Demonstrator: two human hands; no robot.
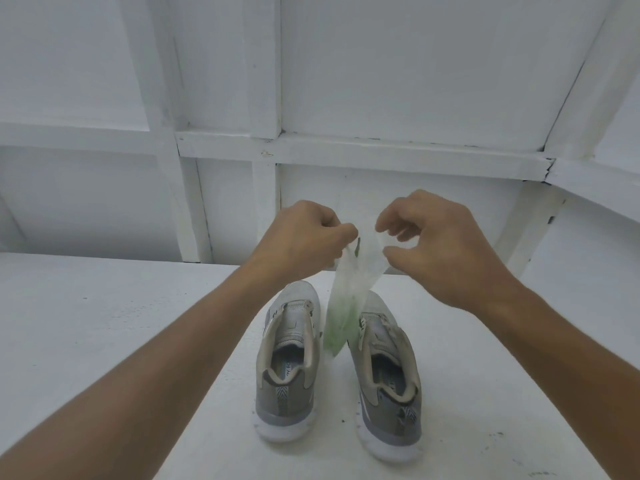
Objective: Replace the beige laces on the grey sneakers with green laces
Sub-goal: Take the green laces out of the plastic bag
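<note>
Green laces (337,320) hang lengthwise in a clear bag (353,271) pinched by left hand (304,237) and right hand (440,244).

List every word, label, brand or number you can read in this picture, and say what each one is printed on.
"DY FO": partial letters on the pale blue insole label inside the left sneaker; the rest is hidden.
Dark lettering on the insole of the right sneaker: too blurred and cut off to read.
The clear plastic bag holding the green laces: no readable print.
Nothing else carries text.
</note>
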